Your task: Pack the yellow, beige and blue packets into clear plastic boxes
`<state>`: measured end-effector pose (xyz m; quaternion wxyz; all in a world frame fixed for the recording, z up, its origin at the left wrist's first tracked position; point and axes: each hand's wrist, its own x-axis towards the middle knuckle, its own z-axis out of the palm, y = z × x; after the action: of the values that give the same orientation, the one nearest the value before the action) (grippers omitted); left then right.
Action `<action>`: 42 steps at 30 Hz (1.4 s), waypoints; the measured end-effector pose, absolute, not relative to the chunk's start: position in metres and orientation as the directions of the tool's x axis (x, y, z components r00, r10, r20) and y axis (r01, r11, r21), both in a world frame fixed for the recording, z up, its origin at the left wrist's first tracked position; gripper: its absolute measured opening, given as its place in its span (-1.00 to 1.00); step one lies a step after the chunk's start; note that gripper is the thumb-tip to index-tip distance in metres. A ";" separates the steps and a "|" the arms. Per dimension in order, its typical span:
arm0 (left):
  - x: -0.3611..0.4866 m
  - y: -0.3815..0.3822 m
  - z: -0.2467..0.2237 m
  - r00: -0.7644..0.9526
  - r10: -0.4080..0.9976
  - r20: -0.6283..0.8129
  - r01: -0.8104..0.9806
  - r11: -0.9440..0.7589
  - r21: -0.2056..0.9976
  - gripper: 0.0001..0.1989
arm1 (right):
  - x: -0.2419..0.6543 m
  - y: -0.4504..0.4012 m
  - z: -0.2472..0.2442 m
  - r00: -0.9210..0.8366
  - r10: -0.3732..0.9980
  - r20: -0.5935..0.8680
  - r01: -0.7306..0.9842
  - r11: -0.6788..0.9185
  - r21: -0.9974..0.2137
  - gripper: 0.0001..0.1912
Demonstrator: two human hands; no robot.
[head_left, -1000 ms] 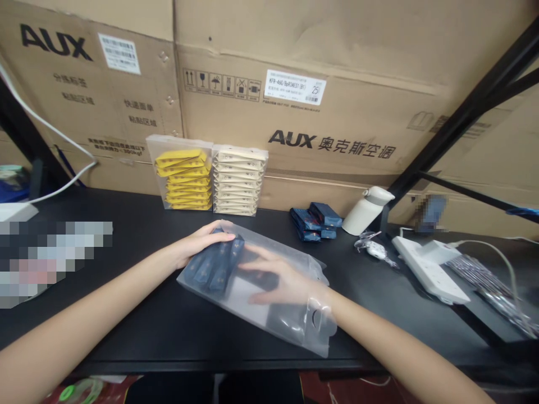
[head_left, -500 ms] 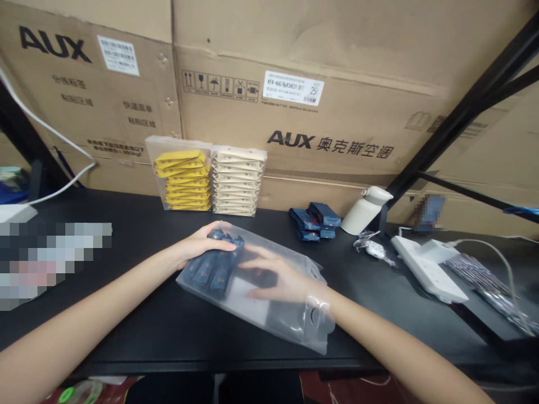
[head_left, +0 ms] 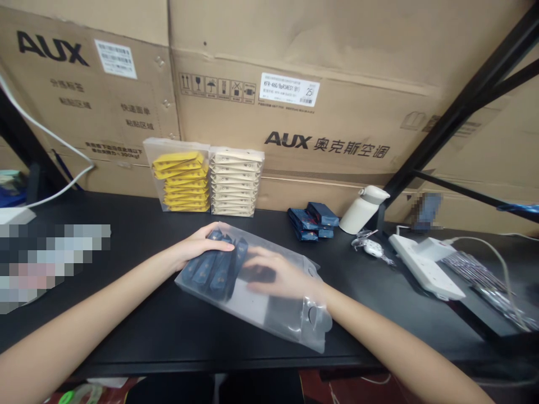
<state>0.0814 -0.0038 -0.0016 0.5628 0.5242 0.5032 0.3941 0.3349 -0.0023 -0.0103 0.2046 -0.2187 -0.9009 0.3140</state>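
Observation:
A clear plastic box point(head_left: 269, 322) lies tilted on the black table, its flapped end towards the right. Several dark blue packets point(head_left: 219, 275) stand side by side in its left part, and the rightmost leans a little apart from the others. My left hand point(head_left: 206, 244) is closed around the box's left end from outside, thumb over the packets. Through the flapped end my right hand point(head_left: 278, 275) reaches inside, fingers apart and curved close to the rightmost packet; I see no packet in its grasp. The clear wall blurs those fingertips.
At the back stand a clear box of yellow packets point(head_left: 185, 179) and one of cream packets point(head_left: 233, 182). More blue packets point(head_left: 314, 221) are piled near a white bottle point(head_left: 362, 210). Rightward lie a white power strip point(head_left: 425, 266) and a small white item point(head_left: 373, 247). Cardboard boxes point(head_left: 337, 84) form the backdrop.
Inside the box, the rightmost blue packet now shows apart from the row, leaning right. My right hand has shifted slightly; my left keeps its grip. The whole view has moved a little.

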 end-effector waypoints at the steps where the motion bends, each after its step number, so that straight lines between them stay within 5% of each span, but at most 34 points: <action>1: 0.081 -0.004 -0.002 0.187 0.971 -0.151 0.084 0.137 0.987 -0.39 | 0.335 -0.002 -0.010 -0.822 0.516 0.241 0.259 0.715 -0.649 -0.65; 42: 0.083 -0.009 0.007 0.230 0.966 -0.119 0.180 0.079 0.981 -0.47 | 0.331 0.002 -0.004 -0.860 0.404 0.311 0.191 0.821 -0.538 -0.75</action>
<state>0.0826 -0.0087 0.0072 0.5370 0.5716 0.5009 0.3661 0.3314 0.0019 -0.0045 0.2103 -0.1599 -0.9308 0.2526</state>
